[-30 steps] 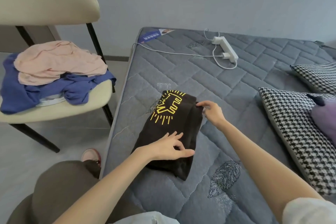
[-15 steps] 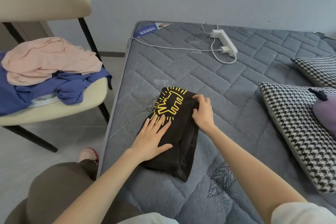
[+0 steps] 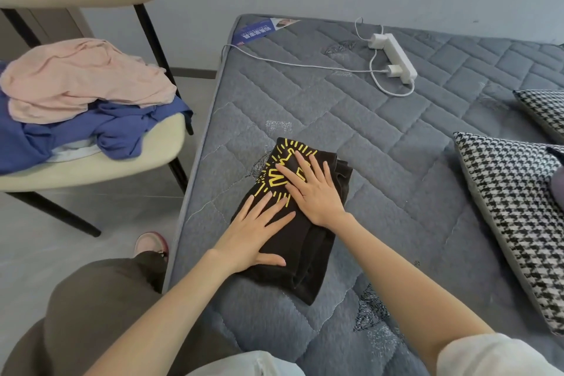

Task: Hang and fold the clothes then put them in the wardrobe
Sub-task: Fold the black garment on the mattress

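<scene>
At far left I see a chair (image 3: 91, 162) with a pink garment (image 3: 82, 76) heaped over a blue one (image 3: 122, 128). Near the mattress's (image 3: 335, 107) left edge, the folded black shirt (image 3: 308, 253) lies under both hands. The left hand (image 3: 253, 235) is flat, fingers spread, on its near half, and the right hand (image 3: 314, 189), just beside it, is flat on the yellow print, gripping nothing.
</scene>
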